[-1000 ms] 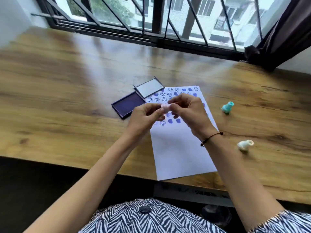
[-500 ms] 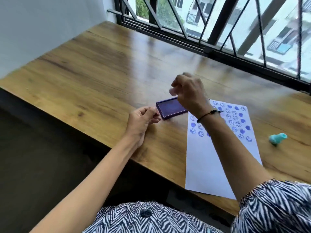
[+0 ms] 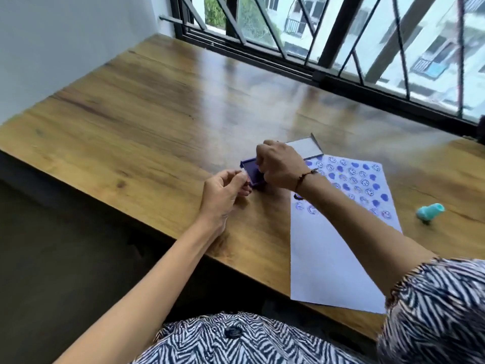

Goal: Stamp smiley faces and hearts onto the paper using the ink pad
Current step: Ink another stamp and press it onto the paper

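The open ink pad (image 3: 249, 171), dark blue, lies on the wooden table (image 3: 147, 106) with its grey lid (image 3: 305, 148) folded back behind it. My right hand (image 3: 280, 164) is closed over the pad, its fingertips pressed down on it around a small stamp that the hand mostly hides. My left hand (image 3: 223, 193) rests just left of the pad and pinches a small pale cap (image 3: 243, 176). The white paper (image 3: 330, 253) lies to the right. Rows of blue smiley faces and hearts cover its far half; my right forearm crosses it.
A teal stamp (image 3: 430, 212) lies on its side on the table right of the paper. The table's near edge runs diagonally under my left forearm. A barred window (image 3: 341, 35) stands along the far edge and a white wall at the left.
The hands have parted: my right hand went from above the paper down onto the ink pad, and my left hand settled beside the pad with the cap. The view swung left.
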Available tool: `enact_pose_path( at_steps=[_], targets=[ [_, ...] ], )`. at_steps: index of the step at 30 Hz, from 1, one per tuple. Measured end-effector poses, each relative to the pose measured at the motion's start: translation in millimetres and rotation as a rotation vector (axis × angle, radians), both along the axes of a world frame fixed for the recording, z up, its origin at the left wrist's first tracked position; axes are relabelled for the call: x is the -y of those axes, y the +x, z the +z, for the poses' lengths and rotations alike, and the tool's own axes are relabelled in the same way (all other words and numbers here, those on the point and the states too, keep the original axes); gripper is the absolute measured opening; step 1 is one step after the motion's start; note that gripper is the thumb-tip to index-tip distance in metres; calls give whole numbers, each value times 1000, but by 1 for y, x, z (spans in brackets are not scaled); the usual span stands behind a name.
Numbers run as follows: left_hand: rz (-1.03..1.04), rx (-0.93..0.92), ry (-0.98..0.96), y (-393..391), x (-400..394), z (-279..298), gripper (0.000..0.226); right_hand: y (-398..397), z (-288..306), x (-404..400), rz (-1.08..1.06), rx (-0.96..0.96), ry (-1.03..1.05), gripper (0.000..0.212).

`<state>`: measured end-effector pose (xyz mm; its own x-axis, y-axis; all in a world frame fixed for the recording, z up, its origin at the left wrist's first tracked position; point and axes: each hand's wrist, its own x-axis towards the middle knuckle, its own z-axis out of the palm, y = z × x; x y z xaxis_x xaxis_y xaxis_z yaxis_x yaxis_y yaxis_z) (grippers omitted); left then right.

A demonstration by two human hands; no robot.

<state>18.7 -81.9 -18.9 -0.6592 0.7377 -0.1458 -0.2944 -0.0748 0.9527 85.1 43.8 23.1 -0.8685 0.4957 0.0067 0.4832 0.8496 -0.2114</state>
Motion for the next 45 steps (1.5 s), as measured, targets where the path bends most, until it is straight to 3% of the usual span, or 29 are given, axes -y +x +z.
enact_pose_path(
  at_steps=[3,6,9,13,16,19,22,25,38,45],
  targets=[
    [0,0,3,0,-2,1,7,0,4,-1,-43,-97,-4,17],
    [0,-16,-16,1,-3,1,8,1,-8,16,-78,-38,18,21],
    [-31,-35,-24,10,-8,5,8,6,2,6,-114,-128,-150,23],
    [-177,-120,4,32,-17,10,3,62,10,-8,-462,-526,-373,15],
    [-327,-220,-9,57,-25,12,5,133,2,-7,-723,-668,-524,12],
    [-425,-490,-53,78,-31,12,11,175,-2,3,-836,-601,-486,10],
    [-449,-803,-39,93,-33,10,13,189,-4,11,-756,-406,-311,12],
    [-461,-934,-2,98,-35,9,16,186,-5,13,-667,-223,-148,15],
    [-497,-977,-12,94,-37,1,16,168,-15,18,-537,96,157,13],
    [-504,-975,-26,94,-38,-1,18,162,-14,14,-533,69,92,14]
  ],
)
